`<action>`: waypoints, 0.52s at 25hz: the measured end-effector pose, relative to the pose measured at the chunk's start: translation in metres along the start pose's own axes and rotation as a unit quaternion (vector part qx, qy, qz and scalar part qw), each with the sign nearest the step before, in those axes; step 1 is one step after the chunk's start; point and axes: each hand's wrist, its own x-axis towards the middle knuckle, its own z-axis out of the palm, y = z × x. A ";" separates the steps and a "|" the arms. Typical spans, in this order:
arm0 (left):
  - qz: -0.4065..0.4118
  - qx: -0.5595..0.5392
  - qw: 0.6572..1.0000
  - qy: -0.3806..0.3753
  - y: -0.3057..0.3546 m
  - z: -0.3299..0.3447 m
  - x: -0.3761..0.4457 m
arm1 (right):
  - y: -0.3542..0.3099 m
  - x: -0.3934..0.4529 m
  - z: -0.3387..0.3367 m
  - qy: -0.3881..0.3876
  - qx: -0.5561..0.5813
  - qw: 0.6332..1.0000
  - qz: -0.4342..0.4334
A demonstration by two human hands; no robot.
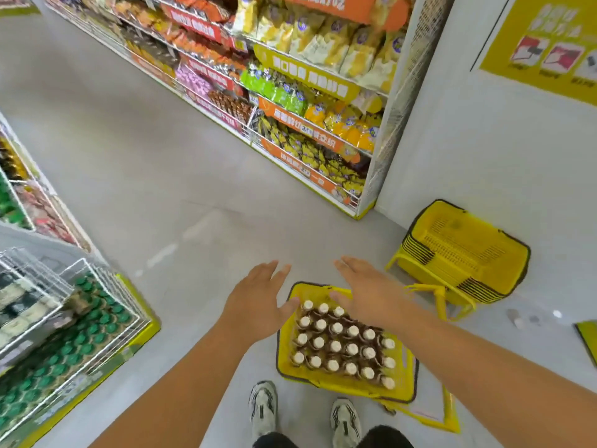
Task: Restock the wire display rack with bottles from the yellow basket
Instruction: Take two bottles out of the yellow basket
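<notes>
1. Flooring of pale grey fills most of the view, seen from above in a shop aisle.
2. A long snack shelf, packed with orange, yellow and green bags, is set along the far side of the aisle, ending beside a white wall.
3. A wire display rack stands at the lower left; its bottom tier is filled with green-capped bottles.
4. A stack of empty yellow baskets is placed on the floor by the wall, at the right.
5. The yellow basket is set on the floor just ahead of the person's white trainers. It is packed with rows of upright brown bottles with pale caps.
6. The left hand is held over the basket's near-left corner, fingers straight and spread, nothing gripped.
7. The right hand is held over the basket's far edge, fingers likewise straight and spread, holding nothing. Whether either hand touches the basket cannot be told.
</notes>
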 end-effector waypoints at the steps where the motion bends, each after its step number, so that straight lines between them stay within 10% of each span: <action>1: 0.017 -0.007 1.000 -0.016 -0.006 0.011 0.015 | 0.003 0.009 0.014 0.003 0.013 1.000 0.019; 13: 0.016 -0.144 0.976 -0.165 -0.060 0.230 0.139 | 0.055 0.113 0.221 -0.058 0.134 0.977 0.153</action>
